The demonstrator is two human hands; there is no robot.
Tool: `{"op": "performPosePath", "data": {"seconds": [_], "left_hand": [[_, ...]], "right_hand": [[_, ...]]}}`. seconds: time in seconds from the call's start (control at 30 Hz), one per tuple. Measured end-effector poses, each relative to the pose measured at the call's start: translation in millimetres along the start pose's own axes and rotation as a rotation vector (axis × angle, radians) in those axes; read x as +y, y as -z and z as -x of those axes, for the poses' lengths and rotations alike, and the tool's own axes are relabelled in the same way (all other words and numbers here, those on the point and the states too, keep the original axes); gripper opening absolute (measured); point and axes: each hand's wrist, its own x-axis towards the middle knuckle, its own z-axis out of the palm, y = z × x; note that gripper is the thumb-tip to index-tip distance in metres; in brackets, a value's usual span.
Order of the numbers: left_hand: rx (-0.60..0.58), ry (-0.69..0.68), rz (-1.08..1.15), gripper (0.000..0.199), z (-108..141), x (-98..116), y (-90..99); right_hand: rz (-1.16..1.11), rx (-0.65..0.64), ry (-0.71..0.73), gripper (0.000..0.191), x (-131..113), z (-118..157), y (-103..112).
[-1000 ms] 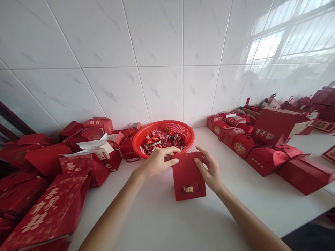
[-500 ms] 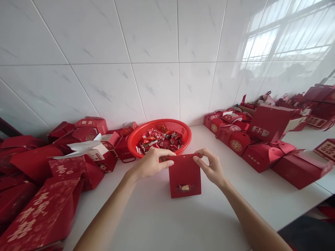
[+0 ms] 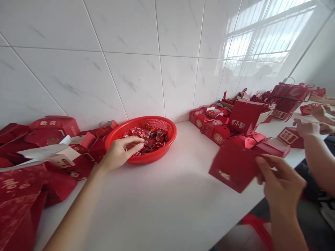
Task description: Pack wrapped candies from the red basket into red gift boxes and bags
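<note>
My right hand (image 3: 281,177) pinches a red paper gift box (image 3: 234,166) by its edge and holds it tilted above the table's right side. A small gold print shows on the box's face. My left hand (image 3: 121,151) hovers at the front left of a red plastic basket (image 3: 171,139), its thumb and fingers slightly apart with nothing visible between them. Wrapped candies (image 3: 150,141) in red packaging fill the basket's bottom. Part of the basket's rim is hidden behind my left hand.
Red boxes (image 3: 56,130) are heaped on the left, one with white flaps (image 3: 59,155). More red boxes (image 3: 247,116) stand in rows at right on the white table (image 3: 157,209). Another person's hands (image 3: 306,127) work at the far right. A tiled wall (image 3: 136,80) closes the back.
My left hand has let go of the gift box and moved left to the basket. My right hand has carried the box to the right. The view has turned right.
</note>
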Motion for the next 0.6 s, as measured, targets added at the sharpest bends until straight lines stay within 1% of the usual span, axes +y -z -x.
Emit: {"op": "performPosePath", "data": {"seconds": [0.03,0.07,0.13,0.2,0.27,0.33,0.4,0.5,0.6], "left_hand": [[0.017,0.033,0.012,0.061,-3,-6,1.5],[0.024,0.066,0.030,0.063,-5,-11,2.4],[0.009,0.122,0.062,0.066,-8,-20,2.7],[-0.033,0.149,0.063,0.064,-9,-24,2.0],[-0.084,0.144,0.022,0.061,-9,-25,1.2],[-0.127,0.131,-0.030,0.058,-9,-25,0.6],[-0.138,0.122,-0.071,0.055,-8,-25,0.4],[-0.131,0.106,-0.085,0.053,-8,-26,0.5],[-0.135,0.099,-0.086,0.050,-8,-27,0.6]], "right_hand": [[0.048,0.112,-0.032,0.045,3,-5,15],[0.084,0.187,-0.068,0.050,6,-9,27],[0.147,0.299,-0.096,0.055,14,-19,46],[0.210,0.364,-0.110,0.055,25,-29,55],[0.249,0.395,-0.103,0.053,36,-38,56],[0.254,0.425,-0.040,0.047,47,-45,51],[0.280,0.448,0.034,0.039,53,-51,43],[0.354,0.460,0.104,0.029,56,-58,35],[0.427,0.459,0.153,0.029,57,-62,36]]}}
